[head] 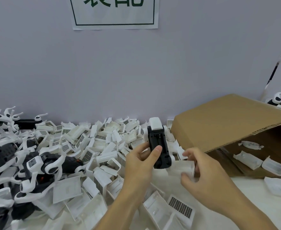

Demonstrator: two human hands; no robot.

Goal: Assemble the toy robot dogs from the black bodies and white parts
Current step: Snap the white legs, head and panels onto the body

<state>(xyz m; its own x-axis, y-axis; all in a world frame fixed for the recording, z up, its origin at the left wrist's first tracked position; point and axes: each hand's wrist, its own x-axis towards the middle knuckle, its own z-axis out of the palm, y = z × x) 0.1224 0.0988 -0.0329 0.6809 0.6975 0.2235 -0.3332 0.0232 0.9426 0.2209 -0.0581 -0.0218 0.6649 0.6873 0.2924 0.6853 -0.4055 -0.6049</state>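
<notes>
From my head camera: my left hand [142, 161] grips the black body [159, 146], thumb pressed on its underside, its long axis running away from me toward the wall, white cap at the far end. My right hand [207, 176] pinches a white part [182, 166] just beside the body's near end, so it has only to slide leftward, I judge. The wall sign [114, 12] shows cropped green Chinese characters, probably "装配". The cardboard box [227, 123] bears no print I can read.
</notes>
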